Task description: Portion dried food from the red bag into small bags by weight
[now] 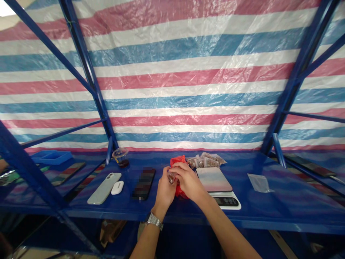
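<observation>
Both my hands meet over the blue shelf point(269, 205) near its front edge. My left hand point(165, 191) and my right hand point(188, 181) are closed together on a small clear packet point(171, 177) with dark contents. Directly behind them is a red plastic bag point(178, 160), partly hidden by my fingers. A metal watch point(154, 220) is on my left wrist. Just right of my hands stands a white digital scale point(215, 180) with a shiny flat pan.
Several filled clear packets point(206, 160) lie behind the scale. An empty clear bag point(259, 182) lies to the right. Left of my hands are a dark phone point(144, 183), a white earbud case point(117, 187), a pale phone point(104, 187) and a small cup point(121, 157). Blue frame posts point(91, 82) rise around.
</observation>
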{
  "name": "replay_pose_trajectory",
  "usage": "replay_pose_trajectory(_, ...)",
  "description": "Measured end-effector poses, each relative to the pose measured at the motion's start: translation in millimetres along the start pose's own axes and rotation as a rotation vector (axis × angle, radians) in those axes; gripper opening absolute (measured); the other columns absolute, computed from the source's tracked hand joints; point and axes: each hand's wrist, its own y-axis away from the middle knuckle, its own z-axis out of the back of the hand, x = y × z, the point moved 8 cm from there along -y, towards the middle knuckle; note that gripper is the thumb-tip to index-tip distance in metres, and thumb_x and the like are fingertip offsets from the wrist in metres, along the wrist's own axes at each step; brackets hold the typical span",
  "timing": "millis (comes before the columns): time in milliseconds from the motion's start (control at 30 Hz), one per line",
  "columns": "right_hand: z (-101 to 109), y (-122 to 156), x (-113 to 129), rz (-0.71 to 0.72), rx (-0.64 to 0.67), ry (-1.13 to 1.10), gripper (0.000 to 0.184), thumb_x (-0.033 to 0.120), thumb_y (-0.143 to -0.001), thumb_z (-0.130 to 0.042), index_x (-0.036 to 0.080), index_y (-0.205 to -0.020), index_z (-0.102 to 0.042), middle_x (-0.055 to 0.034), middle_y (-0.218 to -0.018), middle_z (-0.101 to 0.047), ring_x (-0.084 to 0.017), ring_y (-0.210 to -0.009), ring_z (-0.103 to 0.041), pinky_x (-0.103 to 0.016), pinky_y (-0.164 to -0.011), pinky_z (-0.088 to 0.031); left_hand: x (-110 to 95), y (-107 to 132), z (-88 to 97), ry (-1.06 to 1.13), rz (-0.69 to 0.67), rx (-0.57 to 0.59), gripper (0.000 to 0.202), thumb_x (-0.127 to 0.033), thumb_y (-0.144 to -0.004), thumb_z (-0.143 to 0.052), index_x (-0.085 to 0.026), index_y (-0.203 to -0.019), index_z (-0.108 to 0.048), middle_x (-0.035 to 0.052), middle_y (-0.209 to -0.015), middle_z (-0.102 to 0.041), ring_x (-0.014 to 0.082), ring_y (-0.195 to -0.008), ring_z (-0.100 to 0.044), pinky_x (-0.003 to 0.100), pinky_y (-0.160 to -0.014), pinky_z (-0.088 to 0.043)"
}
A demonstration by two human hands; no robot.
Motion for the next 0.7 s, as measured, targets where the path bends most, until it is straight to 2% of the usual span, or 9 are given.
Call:
replay_pose_trajectory(133, 3, -1, 6, 0.044, 0.006, 0.022, 0.046, 0.0, -0.09, -0.046, 0.025, -0.117, -0.075, -0.0092, -0.128, -0.066, -0.023, -0.12, -0.063, -0.039, -0.104, -0.052, -1, -1, 2.2, 0.019, -0.009, -0.017, 0.038, -0.016, -0.086, -0.06, -0.022, -0.123, -0.054, 0.0063, -0.1, -0.076, 0.0222, -0.088, -0.075, 0.029, -0.077, -0.053)
replay_pose_trajectory(233, 4, -3, 5, 0.014, 0.007, -0.005, 0.047, 0.0, -0.09, -0.047, 0.026, -0.117, -0.075, -0.0077, -0.127, -0.066, -0.022, -0.119, -0.063, -0.038, -0.105, -0.051, -1, -1, 3.5, 0.051, -0.011, -0.03, 0.038, -0.014, -0.084, -0.062, -0.022, -0.121, -0.056, 0.0049, -0.096, -0.075, 0.0213, -0.083, -0.073, 0.03, -0.076, -0.052)
replay_pose_trajectory(300, 5, -3, 0, -0.03, 0.003, -0.047, 0.047, 0.001, -0.089, -0.049, 0.027, -0.119, -0.075, -0.0071, -0.127, -0.066, -0.021, -0.119, -0.063, -0.038, -0.107, -0.05, 0, -1, 4.8, 0.078, -0.011, -0.053, 0.043, -0.012, -0.081, -0.064, -0.022, -0.122, -0.057, 0.0051, -0.099, -0.075, 0.0207, -0.086, -0.073, 0.031, -0.081, -0.053)
replay_pose_trajectory(433, 11, -3, -17, -0.156, -0.045, -0.107, 0.043, 0.005, -0.088, -0.056, 0.026, -0.121, -0.073, -0.0068, -0.123, -0.068, -0.021, -0.116, -0.064, -0.039, -0.108, -0.048, 2, -3, 7.9, 0.086, -0.065, -0.11, 0.051, -0.012, -0.078, -0.068, -0.021, -0.127, -0.057, 0.0076, -0.11, -0.07, 0.0213, -0.1, -0.069, 0.036, -0.096, -0.05)
replay_pose_trajectory(567, 19, 2, -39, -0.28, -0.085, -0.062, 0.037, 0.009, -0.086, -0.061, 0.022, -0.119, -0.072, -0.0088, -0.122, -0.069, -0.023, -0.114, -0.065, -0.04, -0.108, -0.047, 4, -3, 13.0, 0.04, -0.101, -0.177, 0.053, -0.012, -0.078, -0.068, -0.021, -0.129, -0.056, 0.0067, -0.107, -0.065, 0.0222, -0.104, -0.065, 0.039, -0.102, -0.048)
replay_pose_trajectory(700, 9, 15, -62, -0.411, 0.018, 0.084, 0.036, 0.009, -0.085, -0.061, 0.021, -0.117, -0.073, -0.0109, -0.118, -0.071, -0.025, -0.11, -0.067, -0.038, -0.104, -0.048, 0, -2, 19.6, -0.057, -0.118, -0.241, 0.054, -0.013, -0.082, -0.063, -0.02, -0.134, -0.052, 0.0099, -0.117, -0.057, 0.0235, -0.106, -0.061, 0.044, -0.105, -0.046)
